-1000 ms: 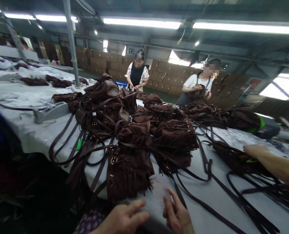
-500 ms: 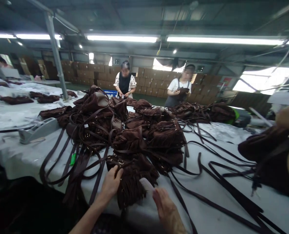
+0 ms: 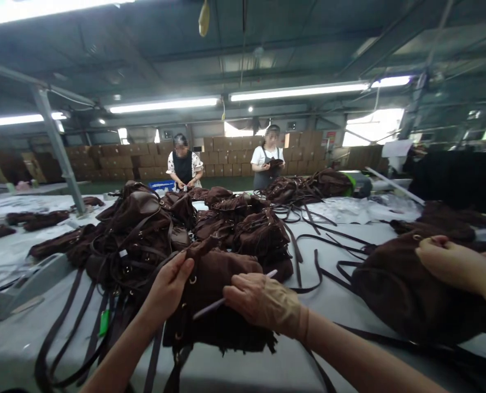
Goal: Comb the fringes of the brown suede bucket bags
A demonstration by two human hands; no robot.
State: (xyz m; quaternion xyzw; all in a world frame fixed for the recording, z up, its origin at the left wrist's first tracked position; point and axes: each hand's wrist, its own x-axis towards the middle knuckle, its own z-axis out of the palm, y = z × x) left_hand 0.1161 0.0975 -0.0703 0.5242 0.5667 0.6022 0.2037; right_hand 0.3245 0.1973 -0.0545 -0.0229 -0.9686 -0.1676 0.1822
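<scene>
A dark brown fringed suede bag (image 3: 218, 278) is lifted a little off the white table (image 3: 333, 295) in front of me. My left hand (image 3: 170, 284) pinches its top edge near a metal eyelet. My right hand (image 3: 263, 303) rests on the bag's front and grips a thin white strip (image 3: 210, 308) that lies across the suede. Behind the bag is a heap of the same brown bags (image 3: 185, 224) with long straps.
A co-worker's hand (image 3: 451, 262) at the right edge holds another brown bag (image 3: 407, 289). Two people stand at the far side of the table with bags in hand. A grey tape dispenser (image 3: 25, 284) sits left. Loose straps (image 3: 329, 256) trail over the table; cardboard boxes line the back wall.
My left hand has lifted the bag's top edge off the table. My right hand has moved onto the bag with the white strip. The co-worker's bag has come down at the right.
</scene>
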